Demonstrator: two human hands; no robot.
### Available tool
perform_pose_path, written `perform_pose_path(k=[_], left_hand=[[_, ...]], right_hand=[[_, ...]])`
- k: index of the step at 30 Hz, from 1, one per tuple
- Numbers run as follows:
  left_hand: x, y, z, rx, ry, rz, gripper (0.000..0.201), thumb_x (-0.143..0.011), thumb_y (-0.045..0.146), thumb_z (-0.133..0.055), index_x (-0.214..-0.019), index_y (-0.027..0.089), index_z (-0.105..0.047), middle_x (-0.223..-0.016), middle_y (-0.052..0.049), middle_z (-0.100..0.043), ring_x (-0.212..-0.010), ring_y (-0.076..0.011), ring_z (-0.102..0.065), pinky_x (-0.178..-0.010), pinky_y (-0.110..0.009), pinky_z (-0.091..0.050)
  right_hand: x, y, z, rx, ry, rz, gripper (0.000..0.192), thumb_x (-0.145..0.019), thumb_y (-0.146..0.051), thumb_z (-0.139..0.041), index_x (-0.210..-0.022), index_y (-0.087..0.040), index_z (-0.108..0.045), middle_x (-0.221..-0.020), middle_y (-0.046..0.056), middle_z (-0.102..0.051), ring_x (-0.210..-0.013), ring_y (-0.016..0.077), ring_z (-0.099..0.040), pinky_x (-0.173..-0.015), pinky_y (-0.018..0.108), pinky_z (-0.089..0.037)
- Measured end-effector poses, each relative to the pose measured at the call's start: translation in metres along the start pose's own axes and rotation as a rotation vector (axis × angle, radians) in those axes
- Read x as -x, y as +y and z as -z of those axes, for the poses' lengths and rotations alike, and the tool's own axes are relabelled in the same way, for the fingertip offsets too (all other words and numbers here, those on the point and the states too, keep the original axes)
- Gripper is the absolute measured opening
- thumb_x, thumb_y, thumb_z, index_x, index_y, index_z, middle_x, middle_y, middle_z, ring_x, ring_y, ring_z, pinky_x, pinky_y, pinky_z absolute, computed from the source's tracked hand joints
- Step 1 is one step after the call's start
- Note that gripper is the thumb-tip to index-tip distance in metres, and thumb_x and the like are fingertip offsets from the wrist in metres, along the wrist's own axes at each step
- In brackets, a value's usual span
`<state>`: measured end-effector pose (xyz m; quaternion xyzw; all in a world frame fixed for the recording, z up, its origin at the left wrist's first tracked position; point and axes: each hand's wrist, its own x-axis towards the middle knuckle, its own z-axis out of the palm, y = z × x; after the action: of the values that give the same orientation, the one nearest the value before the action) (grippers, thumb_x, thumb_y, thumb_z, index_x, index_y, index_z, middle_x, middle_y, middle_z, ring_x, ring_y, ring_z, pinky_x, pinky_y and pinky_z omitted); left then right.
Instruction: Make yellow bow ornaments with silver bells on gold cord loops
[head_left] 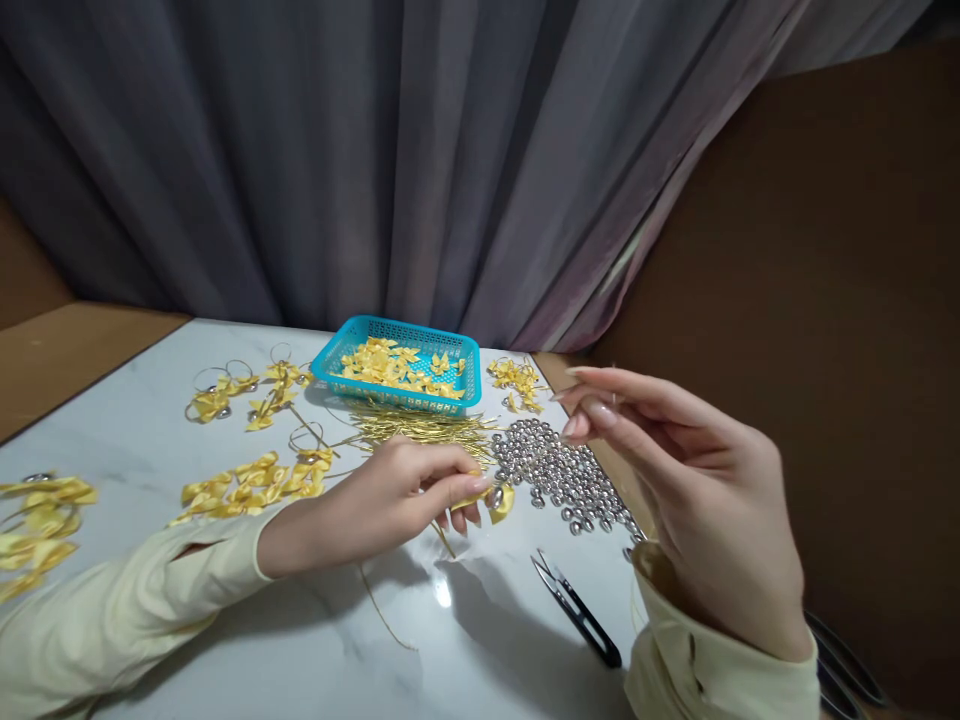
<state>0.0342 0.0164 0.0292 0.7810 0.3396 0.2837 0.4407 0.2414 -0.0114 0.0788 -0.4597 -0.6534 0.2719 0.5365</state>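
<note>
My left hand [409, 495] is closed near the middle of the table, pinching a yellow ribbon bow [502, 503]. A shiny silver bead [493, 497] shows at the bow's centre, and fingers cover the rest. Below those fingers hangs a short gold cord [444, 540]. Raised at the right, my right hand [690, 490] has thumb and fingertips pressed together. Something very thin seems to be between them, too fine to make out. Loose silver beads [551, 460] lie in a pile behind and between the hands.
A turquoise basket [472, 375] of yellow bows stands at the back. In front of it lie gold cords [420, 428]. Black thread snips [581, 615] rest near the front right. Bows with cord loops [251, 485] spread across the left. A grey curtain [337, 160] hangs behind.
</note>
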Motion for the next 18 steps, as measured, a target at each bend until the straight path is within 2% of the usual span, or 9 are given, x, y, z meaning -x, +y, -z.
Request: perform_pose_path(k=[4,9,18], left_hand=[[0.0,0.0,0.0,0.024,-0.012,0.035,0.026,-0.091,0.033,-0.048,-0.078,0.016,-0.063,-0.072,-0.001,-0.069,-0.064,-0.0117,-0.062,-0.062,-0.02,-0.047],[-0.001,0.0,0.0,0.035,0.0,0.024,0.028,-0.091,0.034,-0.048,-0.077,0.017,-0.064,-0.073,-0.001,-0.069,-0.066,-0.0113,-0.061,-0.062,-0.02,-0.046],[-0.002,-0.002,-0.001,0.131,-0.012,0.002,0.027,-0.092,0.034,-0.047,-0.083,0.015,-0.064,-0.077,-0.004,-0.068,-0.071,-0.0132,-0.064,-0.066,-0.022,-0.051]], right_hand=[[0.006,-0.005,-0.003,-0.014,0.042,0.052,0.019,-0.085,-0.017,-0.061,-0.1,-0.026,-0.068,-0.09,0.002,-0.069,-0.073,0.0142,-0.065,-0.068,0.027,-0.058],[0.011,-0.012,0.0,0.003,-0.006,0.074,0.022,-0.084,-0.016,-0.062,-0.103,-0.027,-0.067,-0.094,0.002,-0.069,-0.071,0.0143,-0.065,-0.066,0.027,-0.059],[0.007,-0.008,0.005,0.038,0.146,0.08,0.021,-0.083,-0.017,-0.064,-0.101,-0.026,-0.068,-0.098,0.003,-0.07,-0.069,0.0142,-0.064,-0.068,0.029,-0.058]])
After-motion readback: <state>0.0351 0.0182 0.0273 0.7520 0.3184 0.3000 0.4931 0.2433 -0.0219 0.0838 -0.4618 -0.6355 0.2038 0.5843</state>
